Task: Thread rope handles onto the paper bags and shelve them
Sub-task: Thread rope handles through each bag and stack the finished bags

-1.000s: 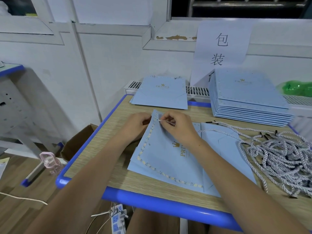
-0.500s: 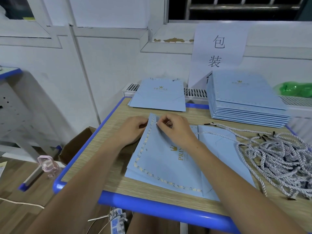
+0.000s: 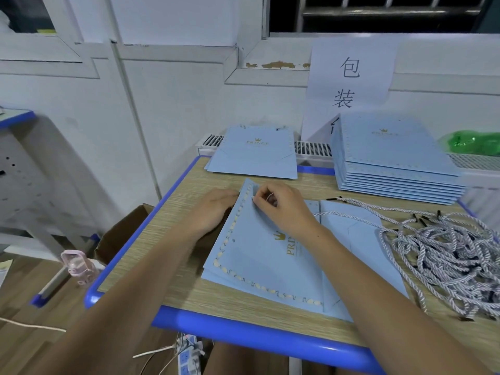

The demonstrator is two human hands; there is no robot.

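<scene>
— Where does the bag (image 3: 259, 255) lie?

— Flat on the table (image 3: 184, 209), in front of the person, turned so one corner points away toward the wall. Its top edge, with the pale dotted border, runs up the left side. More flat bags lie under it and to its right.

— And the hands?

— Both are at that far corner. The left hand (image 3: 213, 209) lies at the bag's left edge, its fingers tucked behind the paper, so the grip itself cannot be made out. The right hand (image 3: 281, 209) rests on top of the bag, fingers pinched narrow on the end of a rope (image 3: 349, 214) right at the border.

— Where does that rope run?

— From under the right hand it trails to the right across the neighbouring bag and on to the rope pile (image 3: 443, 255), which sits on the right part of the table, well apart from the left hand.

— What else is there?

— A tall stack (image 3: 392, 158) of bags at the far right, and a few bags (image 3: 257, 155) at the far edge, just beyond the hands. Behind them a paper sign (image 3: 351, 82) hangs on the wall. A pink bottle (image 3: 77, 266) stands on the floor to the left.
</scene>
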